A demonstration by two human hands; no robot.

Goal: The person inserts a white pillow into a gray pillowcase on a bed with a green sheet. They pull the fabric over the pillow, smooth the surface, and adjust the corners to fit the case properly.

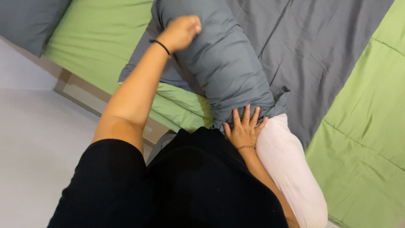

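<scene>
- Head view, the only one I have: I look straight down over a black-clad torso at a bed (363, 139) spread with a quilt in green and grey panels; pale floor (33, 139) runs along the left side.
- Bolster (291, 169): a long white cushion lies slantwise across the bed edge, its near end bare, its far part inside a grey cover (223, 63); the cover's open mouth sits bunched in folds about halfway along, so the white end sticks out towards me.
- Left hand (181, 31): raised over the far, covered end with a dark band at the wrist; fingers curled into a closed fist on top of the cover; I judge that it pinches the cloth there, though the grip itself is hidden beneath the knuckles; held so, it would steady the far end while the near end is worked.
- Right hand (244, 128): laid flat with fingers spread open on the bunched rim of the cover, just where grey meets white, a thin bracelet at the wrist; it grips nothing; the palm presses down, which I read as pinning the cushion and smoothing the folds along it.
- Pillow (29, 21): a grey one lies at the top left corner, well apart from both hands; a wooden bed frame (80, 90) shows below the green panel.
</scene>
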